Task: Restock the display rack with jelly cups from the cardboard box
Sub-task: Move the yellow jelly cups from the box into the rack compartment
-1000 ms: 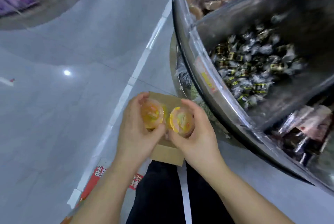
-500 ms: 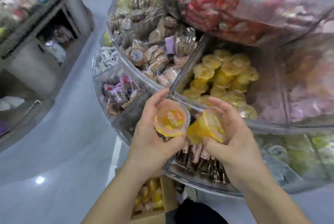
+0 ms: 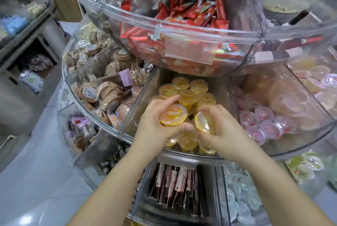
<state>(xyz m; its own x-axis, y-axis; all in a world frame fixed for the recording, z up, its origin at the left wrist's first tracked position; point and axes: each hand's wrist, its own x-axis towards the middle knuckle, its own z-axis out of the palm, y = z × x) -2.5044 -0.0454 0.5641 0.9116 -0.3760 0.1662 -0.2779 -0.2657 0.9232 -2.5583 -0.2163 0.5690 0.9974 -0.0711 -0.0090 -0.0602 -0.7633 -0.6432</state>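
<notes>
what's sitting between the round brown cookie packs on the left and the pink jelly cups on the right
In the head view, the compartment of orange jelly cups lies between the cookie packs and pink jelly cups. Both hands are over it: left hand and right hand each hold an orange cup.

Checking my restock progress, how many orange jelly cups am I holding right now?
2. One orange jelly cup is in the left hand, lid up; the other cup is in the right hand, tilted. Both are over the orange jelly bin. None hidden, seemingly.

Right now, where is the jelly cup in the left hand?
Centre of the head view: the left hand holds the orange jelly cup over the orange-cup compartment, beside the right hand.
</notes>
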